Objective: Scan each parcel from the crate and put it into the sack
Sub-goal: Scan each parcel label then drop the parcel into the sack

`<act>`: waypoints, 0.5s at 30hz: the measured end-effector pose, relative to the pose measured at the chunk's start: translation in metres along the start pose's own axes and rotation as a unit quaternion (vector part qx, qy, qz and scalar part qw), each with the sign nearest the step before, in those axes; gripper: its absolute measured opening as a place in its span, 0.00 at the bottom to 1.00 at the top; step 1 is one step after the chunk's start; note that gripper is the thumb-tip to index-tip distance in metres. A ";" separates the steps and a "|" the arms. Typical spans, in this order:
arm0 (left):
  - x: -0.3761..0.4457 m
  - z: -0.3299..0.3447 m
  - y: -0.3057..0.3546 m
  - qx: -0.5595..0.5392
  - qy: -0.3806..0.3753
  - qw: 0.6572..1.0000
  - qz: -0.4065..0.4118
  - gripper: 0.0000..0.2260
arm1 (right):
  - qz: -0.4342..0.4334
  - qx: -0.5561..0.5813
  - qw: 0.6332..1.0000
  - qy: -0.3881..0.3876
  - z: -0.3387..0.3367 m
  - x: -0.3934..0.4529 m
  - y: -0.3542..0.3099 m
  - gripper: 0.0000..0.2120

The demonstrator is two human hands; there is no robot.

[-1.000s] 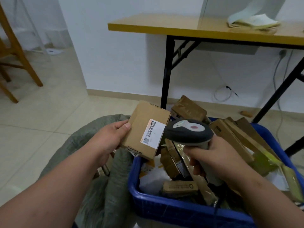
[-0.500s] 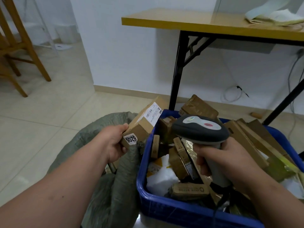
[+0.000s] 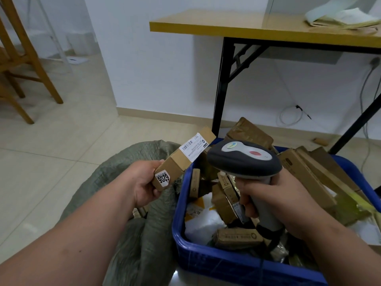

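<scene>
My left hand (image 3: pixel 144 184) grips a small brown cardboard parcel (image 3: pixel 177 162) by its near end. The parcel lies tilted over the gap between sack and crate, a white barcode label facing up and a "6206" sticker on its end. My right hand (image 3: pixel 274 201) holds a grey handheld scanner (image 3: pixel 245 159) by the handle above the blue crate (image 3: pixel 206 263), its head just right of the parcel. The crate holds several brown boxes and white mailers. A grey-green woven sack (image 3: pixel 123 170) sits open on the floor left of the crate, under my left hand.
A yellow-topped folding table (image 3: pixel 226 27) with black legs stands behind the crate against a white wall, with white cloth-like items on top. Cables hang on the wall at right. A wooden chair (image 3: pixel 22 65) stands at far left on the tiled floor.
My left hand turned the parcel from label-facing-me to lying flat with the label up, and lowered it toward the sack's edge. The scanner stays above the crate.
</scene>
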State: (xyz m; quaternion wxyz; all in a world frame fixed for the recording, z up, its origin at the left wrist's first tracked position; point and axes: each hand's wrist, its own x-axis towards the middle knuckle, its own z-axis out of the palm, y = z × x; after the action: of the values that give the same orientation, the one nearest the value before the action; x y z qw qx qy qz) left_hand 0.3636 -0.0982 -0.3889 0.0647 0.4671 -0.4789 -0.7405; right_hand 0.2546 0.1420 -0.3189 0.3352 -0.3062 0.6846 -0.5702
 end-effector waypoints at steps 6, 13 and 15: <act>0.001 -0.001 0.001 0.014 0.021 1.000 0.010 0.13 | -0.017 -0.004 1.000 -0.026 -0.002 0.003 0.003 0.04; -0.004 -0.001 0.001 0.026 0.034 0.999 0.014 0.14 | -0.031 -0.041 0.997 -0.049 -0.005 0.006 0.010 0.11; -0.005 -0.002 0.001 0.028 0.036 0.999 0.013 0.13 | -0.035 -0.041 0.997 -0.051 -0.005 0.007 0.011 0.12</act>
State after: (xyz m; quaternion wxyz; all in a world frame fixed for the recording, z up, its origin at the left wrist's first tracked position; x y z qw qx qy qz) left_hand 0.3671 -0.0972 -0.3850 0.0787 0.4886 -0.5029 -0.7087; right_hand 0.2460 0.1411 -0.3300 0.3369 -0.3725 0.6782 -0.5365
